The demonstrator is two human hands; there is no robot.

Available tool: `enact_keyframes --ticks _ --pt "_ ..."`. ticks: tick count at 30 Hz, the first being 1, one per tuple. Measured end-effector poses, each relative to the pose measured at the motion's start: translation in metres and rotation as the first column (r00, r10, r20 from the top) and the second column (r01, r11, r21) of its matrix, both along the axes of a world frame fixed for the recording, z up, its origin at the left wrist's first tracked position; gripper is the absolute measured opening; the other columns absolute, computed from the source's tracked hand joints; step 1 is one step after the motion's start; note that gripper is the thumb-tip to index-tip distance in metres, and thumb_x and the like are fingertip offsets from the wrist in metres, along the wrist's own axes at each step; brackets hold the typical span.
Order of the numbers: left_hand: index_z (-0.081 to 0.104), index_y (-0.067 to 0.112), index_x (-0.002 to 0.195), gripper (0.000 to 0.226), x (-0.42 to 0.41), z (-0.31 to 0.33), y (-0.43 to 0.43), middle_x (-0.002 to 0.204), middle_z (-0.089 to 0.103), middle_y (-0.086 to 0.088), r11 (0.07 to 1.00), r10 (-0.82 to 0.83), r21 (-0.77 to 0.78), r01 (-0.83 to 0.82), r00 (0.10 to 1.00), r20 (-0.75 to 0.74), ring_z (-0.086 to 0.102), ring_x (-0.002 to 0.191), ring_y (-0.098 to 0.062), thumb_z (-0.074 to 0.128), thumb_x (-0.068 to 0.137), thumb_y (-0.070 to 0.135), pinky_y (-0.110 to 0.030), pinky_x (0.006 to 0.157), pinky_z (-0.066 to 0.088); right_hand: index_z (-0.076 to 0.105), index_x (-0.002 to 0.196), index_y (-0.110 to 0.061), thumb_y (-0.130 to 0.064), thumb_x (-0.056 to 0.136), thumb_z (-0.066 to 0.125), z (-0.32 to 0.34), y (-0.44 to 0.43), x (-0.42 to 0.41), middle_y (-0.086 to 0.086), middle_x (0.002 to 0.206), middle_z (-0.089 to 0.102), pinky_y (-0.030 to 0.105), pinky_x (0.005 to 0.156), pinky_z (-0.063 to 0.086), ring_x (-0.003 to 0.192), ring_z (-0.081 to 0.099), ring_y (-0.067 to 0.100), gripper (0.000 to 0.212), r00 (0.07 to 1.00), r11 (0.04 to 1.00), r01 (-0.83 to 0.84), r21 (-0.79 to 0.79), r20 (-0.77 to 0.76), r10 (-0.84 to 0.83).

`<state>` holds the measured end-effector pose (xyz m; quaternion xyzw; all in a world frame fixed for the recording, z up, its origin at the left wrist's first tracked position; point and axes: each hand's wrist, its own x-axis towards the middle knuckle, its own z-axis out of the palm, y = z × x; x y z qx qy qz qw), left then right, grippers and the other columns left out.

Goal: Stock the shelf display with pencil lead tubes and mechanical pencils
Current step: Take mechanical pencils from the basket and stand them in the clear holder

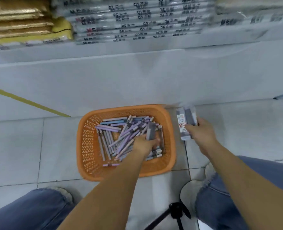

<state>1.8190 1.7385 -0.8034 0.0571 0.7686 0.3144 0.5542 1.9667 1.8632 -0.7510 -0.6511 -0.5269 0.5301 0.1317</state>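
Note:
An orange plastic basket (86, 146) sits on the tiled floor, holding several purple, lilac and blue pencil lead tubes (114, 138) in a loose pile. My left hand (145, 144) is inside the basket and grips a grey box-shaped pack (151, 131) above the pile. My right hand (201, 131) is just right of the basket, holding a clear pack (184, 123) with a white label and dark contents. The image is blurred by motion.
A white shelf base (137, 77) runs across ahead, with stacked wrapped paper packs (137, 20) and gold-brown packs (19, 19) above. A yellow floor line (28, 102) lies at left. My knees in jeans and a black tripod (175, 213) are at the bottom.

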Motion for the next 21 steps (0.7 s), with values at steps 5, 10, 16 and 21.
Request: enact_keyframes --ticks 5,10,16,21 --pt "0.061 0.010 0.081 0.018 0.017 -0.013 0.023 0.077 0.066 -0.010 0.999 -0.019 -0.034 0.018 1.000 -0.019 0.060 0.064 -0.019 0.076 0.087 0.017 -0.024 0.058 0.052 0.063 0.085 -0.006 -0.001 0.083 0.060 -0.010 0.006 0.006 0.010 0.077 0.062 0.039 0.067 0.054 0.069 0.058 0.022 0.006 0.999 0.998 -0.034 -0.048 -0.023 0.032" --pt "0.067 0.009 0.102 0.020 0.017 -0.022 0.027 0.089 0.072 -0.011 0.997 0.035 -0.064 -0.034 0.999 0.012 0.066 0.074 -0.020 0.076 0.086 0.017 -0.030 0.067 0.055 0.060 0.077 -0.020 -0.004 0.084 0.063 -0.012 0.007 0.012 0.001 0.074 0.063 0.036 0.065 0.053 0.067 0.060 0.016 0.017 0.998 0.998 -0.057 -0.041 -0.017 0.056" --pt "0.071 0.006 0.097 0.009 0.011 -0.009 0.019 0.096 0.076 -0.019 0.986 0.168 -0.008 -0.168 0.986 0.018 0.074 0.086 -0.030 0.068 0.090 0.011 -0.042 0.077 0.062 0.062 0.084 -0.020 -0.005 0.085 0.063 -0.002 0.005 0.010 0.003 0.080 0.067 0.031 0.062 0.054 0.073 0.063 0.018 0.014 0.998 0.998 -0.054 -0.043 -0.032 0.053" --pt "0.073 0.023 0.103 0.010 -0.020 0.044 0.003 0.095 0.079 -0.001 0.950 0.187 0.192 -0.247 0.941 0.283 0.076 0.082 -0.014 0.064 0.098 0.023 -0.032 0.067 0.062 0.068 0.100 -0.012 -0.006 0.086 0.063 0.035 0.003 -0.015 0.013 0.094 0.073 0.043 0.078 0.058 0.088 0.069 0.034 0.016 0.977 0.982 -0.174 -0.069 -0.135 0.164"
